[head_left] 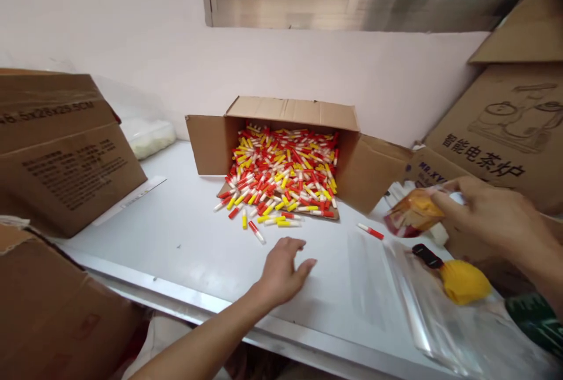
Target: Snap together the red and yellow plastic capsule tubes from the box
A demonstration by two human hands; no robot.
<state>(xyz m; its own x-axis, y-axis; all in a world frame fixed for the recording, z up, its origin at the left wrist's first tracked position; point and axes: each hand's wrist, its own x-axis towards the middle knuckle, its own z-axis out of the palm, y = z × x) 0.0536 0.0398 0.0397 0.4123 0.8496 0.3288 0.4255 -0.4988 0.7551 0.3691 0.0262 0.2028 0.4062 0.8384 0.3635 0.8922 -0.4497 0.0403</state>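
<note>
Head view: hands at a box of capsules

Left hand (281,271) palm down on the white surface (185,239), fingers loosely spread, holding nothing, near spilled red, yellow and white capsules (281,177); these fill a cardboard box (290,111) on its side; right hand (488,213) pinches an orange packet (413,213) above clear plastic bags (440,321).

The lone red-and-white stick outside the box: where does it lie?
In the head view, the red-and-white stick lies on the table, right of centre, between the open carton and the right hand.
</note>
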